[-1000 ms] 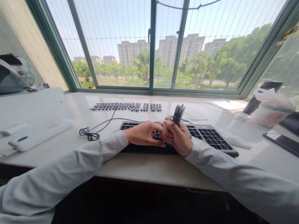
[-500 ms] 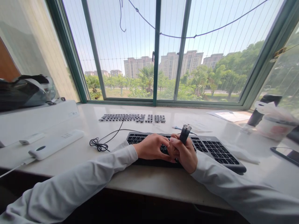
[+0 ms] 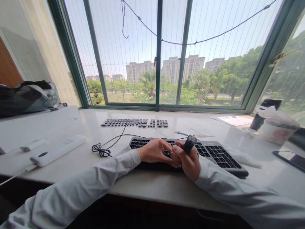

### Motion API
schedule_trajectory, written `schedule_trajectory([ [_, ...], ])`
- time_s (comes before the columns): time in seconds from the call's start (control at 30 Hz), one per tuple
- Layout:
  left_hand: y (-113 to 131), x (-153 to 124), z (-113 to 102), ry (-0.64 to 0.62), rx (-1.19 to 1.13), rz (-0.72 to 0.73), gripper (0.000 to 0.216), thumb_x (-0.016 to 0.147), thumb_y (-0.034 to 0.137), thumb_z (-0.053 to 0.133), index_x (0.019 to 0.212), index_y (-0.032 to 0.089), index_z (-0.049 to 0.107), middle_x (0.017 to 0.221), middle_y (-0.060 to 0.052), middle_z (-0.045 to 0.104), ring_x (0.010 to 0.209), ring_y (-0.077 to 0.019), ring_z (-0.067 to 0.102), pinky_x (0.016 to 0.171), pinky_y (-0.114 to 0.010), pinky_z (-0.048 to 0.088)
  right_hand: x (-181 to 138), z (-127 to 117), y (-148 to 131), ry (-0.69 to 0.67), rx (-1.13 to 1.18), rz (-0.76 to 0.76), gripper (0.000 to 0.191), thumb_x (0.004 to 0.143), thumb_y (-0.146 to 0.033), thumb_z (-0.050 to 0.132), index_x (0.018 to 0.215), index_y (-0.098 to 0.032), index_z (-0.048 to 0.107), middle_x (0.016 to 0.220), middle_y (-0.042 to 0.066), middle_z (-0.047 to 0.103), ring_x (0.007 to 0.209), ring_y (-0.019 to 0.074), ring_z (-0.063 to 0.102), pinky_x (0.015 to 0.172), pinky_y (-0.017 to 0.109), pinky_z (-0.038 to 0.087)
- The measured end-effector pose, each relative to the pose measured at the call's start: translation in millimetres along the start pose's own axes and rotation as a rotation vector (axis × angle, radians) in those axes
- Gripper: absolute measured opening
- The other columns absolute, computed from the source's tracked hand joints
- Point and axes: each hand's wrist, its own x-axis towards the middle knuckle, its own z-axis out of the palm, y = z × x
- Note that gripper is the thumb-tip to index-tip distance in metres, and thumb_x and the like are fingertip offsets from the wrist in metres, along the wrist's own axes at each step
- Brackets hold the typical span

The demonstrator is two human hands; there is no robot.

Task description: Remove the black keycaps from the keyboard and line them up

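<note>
A black keyboard [image 3: 222, 156] with its keycaps off lies before me on the counter. Over its front middle, my right hand [image 3: 190, 162] is closed around a short black-handled tool [image 3: 189, 145]. The tool's upper end, with a shiny tip, sticks up out of the fist; its lower end is hidden. My left hand [image 3: 156, 151] rests across the keyboard just left of it, fingers curled and thumb bent beneath them. Its fingertips meet the right hand's fingers, and whatever they pinch is hidden. Behind the keyboard, the removed keycaps [image 3: 135, 122] stand in rows.
A coiled black cable [image 3: 101, 150] lies left of the keyboard. Farther left are a white stick-shaped device [image 3: 58, 150] and a white box [image 3: 38, 127]. On the right are a phone [image 3: 291, 160], a tub in a plastic bag [image 3: 277, 128] and papers [image 3: 232, 120]. A thin blue-tipped tool [image 3: 182, 133] lies behind.
The tool in my right hand has dipped slightly and leans a little more to the right. My left hand stays nearly in place. The view has tilted up a little.
</note>
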Motion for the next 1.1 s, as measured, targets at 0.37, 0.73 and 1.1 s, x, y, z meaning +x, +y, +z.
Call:
schedule_trajectory([
  [0.37,5.5,-0.8,-0.3,-0.001,0.066,0.007,0.031,0.073,0.042,0.078,0.085,0.013,0.075,0.072,0.0,0.067,0.061,-0.0091,0.052,0.057,-0.021,0.038,12.9,-0.3,-25.4,-0.04,0.343,0.03,0.042,0.083,-0.036,0.061,0.054,-0.022,0.034,0.046,-0.008,0.025,0.038,0.0066,0.023,0.04,0.025,0.017],
  [0.73,-1.4,-0.3,-18.3,0.403,0.482,0.036,0.023,0.087,0.033,0.064,0.102,0.018,0.072,0.095,-0.003,0.072,0.063,-0.0099,0.056,0.067,-0.025,0.046,50.2,-52.0,-29.9,0.16,-0.428,-0.107,0.038,0.083,-0.046,0.063,0.06,-0.021,0.045,0.052,-0.004,0.038,0.049,0.0106,0.031,0.048,0.027,0.025],
  [1.1,-8.1,1.8,-24.2,0.471,0.411,-0.015,0.023,0.091,0.036,0.061,0.102,0.018,0.07,0.094,-0.003,0.072,0.053,-0.0065,0.051,0.057,-0.022,0.043,48.4,-52.8,0.5,-0.103,-1.059,-0.108,0.028,0.091,-0.047,0.049,0.085,-0.023,0.063,0.066,0.002,0.062,0.058,0.0166,0.047,0.058,0.027,0.032],
])
